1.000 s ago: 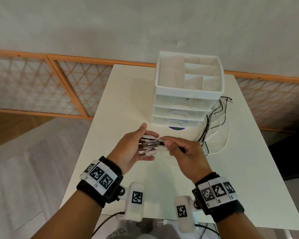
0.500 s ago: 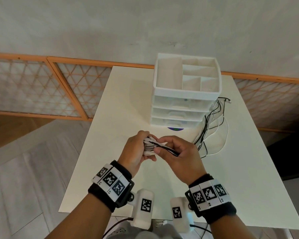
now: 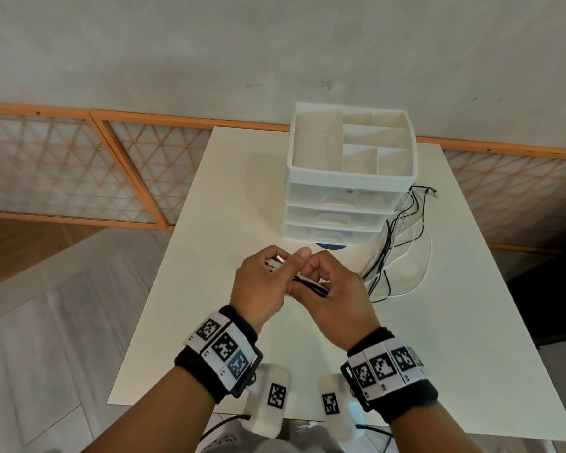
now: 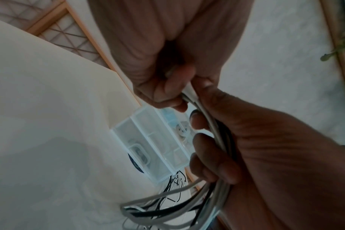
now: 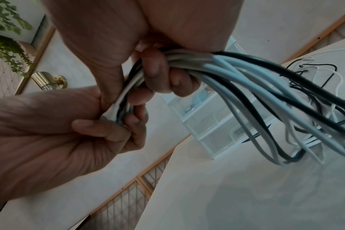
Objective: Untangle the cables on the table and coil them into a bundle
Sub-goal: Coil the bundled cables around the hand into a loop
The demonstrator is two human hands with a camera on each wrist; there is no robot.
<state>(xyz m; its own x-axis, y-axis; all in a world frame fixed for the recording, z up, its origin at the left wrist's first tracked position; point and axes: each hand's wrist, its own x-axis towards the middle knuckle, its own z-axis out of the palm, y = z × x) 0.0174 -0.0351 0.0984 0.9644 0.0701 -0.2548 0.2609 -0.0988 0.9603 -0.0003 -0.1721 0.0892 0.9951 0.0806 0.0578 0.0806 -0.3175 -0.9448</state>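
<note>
Several smooth round cables (image 5: 236,73) bunched in both hands' fingers (image 5: 154,68).

I'm closing my left hand (image 3: 258,282) tighter around the plug ends, fingers now curling where they were spread. My right hand (image 3: 335,294) is sliding in against it, thumb lifting, gathering the cables (image 5: 236,74) into my fist.

We log black and white cables (image 3: 402,237); cream tabletop (image 3: 229,204); white drawer unit (image 3: 350,178); black wristbands (image 3: 216,354) bearing black-and-white square markers.
</note>
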